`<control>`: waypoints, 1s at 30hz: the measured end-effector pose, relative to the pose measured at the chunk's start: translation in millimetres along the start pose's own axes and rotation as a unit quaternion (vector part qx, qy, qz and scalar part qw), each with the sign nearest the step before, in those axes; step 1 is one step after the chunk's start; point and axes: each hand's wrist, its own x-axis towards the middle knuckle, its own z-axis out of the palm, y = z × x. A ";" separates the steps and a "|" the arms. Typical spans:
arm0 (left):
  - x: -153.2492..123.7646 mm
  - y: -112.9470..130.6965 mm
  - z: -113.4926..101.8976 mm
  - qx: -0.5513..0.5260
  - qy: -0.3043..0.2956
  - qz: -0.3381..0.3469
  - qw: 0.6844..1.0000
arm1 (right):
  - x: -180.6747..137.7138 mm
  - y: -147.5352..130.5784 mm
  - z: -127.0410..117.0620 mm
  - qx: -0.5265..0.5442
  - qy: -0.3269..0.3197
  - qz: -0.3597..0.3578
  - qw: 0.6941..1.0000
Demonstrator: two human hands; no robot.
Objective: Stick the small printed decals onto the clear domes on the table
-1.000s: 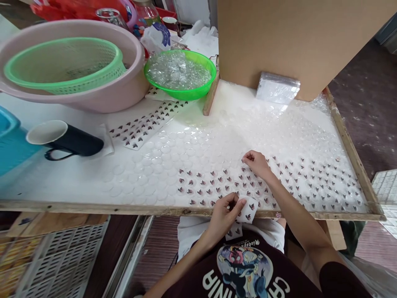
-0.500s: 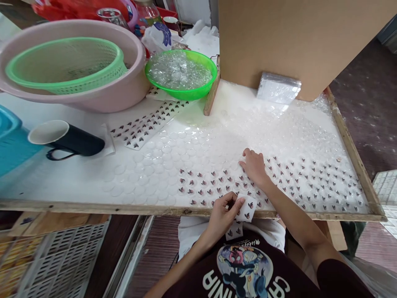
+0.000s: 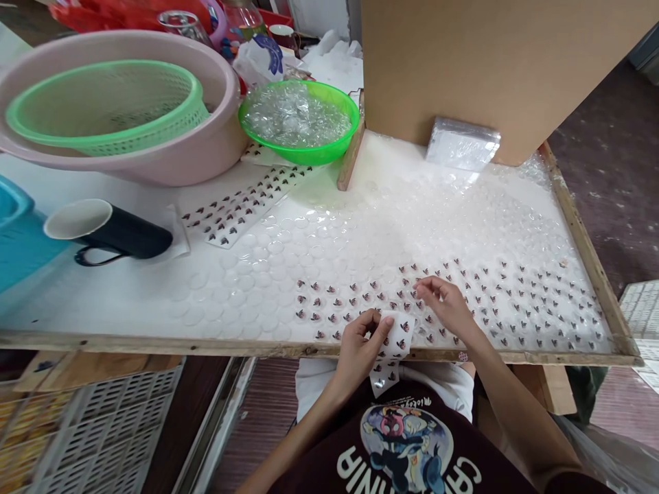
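My left hand (image 3: pixel 360 346) is closed on a white sticker sheet (image 3: pixel 399 335) printed with small dark and pink motifs. The sheet hangs over the table's front edge, its lower end in front of my shirt. Just to the right, my right hand (image 3: pixel 447 307) is above the table with bent fingers, thumb and index tips close together but seemingly apart; nothing shows between them. Beneath it lie clear round pieces (image 3: pixel 278 247) spread over the white tabletop. Many in the front and right part carry the same small motif (image 3: pixel 353 302), one on each.
A wooden rim (image 3: pixel 206 346) edges the table. Further sticker sheets (image 3: pixel 241 206) lie near a dark mug (image 3: pixel 128 230) on its side. A pink basin (image 3: pixel 221 147), a green bowl (image 3: pixel 319 156) of clear pieces, a cardboard box (image 3: pixel 489 62) and a plastic-wrapped pack (image 3: pixel 462 145) stand behind.
My right hand has drawn back toward me and to the right, uncovering several motifs on the round pieces. My left hand and the sticker sheet have shifted slightly left and up.
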 end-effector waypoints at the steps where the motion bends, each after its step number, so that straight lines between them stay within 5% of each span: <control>1: 0.7 0.0 0.9 -0.001 0.005 0.002 1.000 | -9.0 -3.7 1.5 0.021 -0.033 0.009 0.999; 6: 2.4 0.4 5.5 -0.001 0.006 0.006 1.000 | -31.1 -13.0 10.9 0.052 -0.108 0.021 0.993; 30: 2.8 2.6 4.2 -0.007 -0.001 0.006 1.000 | -28.7 -6.5 12.3 0.024 -0.108 0.009 0.994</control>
